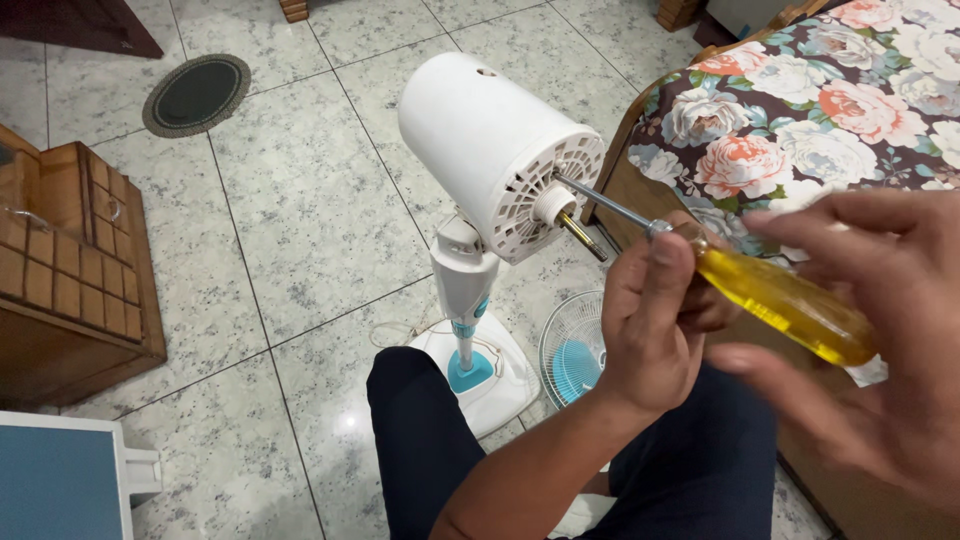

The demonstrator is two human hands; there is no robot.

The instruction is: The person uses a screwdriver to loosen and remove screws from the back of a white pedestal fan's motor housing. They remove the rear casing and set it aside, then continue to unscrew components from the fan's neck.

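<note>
Where floor [300, 220] is tiled, fan motor [490, 150] stands

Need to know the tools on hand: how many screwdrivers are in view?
1. The yellow-handled screwdriver is held by both hands, tip at the white fan motor housing. Others may lie out of frame.

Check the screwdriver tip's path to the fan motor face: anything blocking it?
Nothing visible does. The screwdriver, held by both hands, left hand near the shaft and right hand on the yellow handle, already has its tip at the motor housing face, just above the brass spindle. The spindle sits beside the shaft, not across it.
</note>
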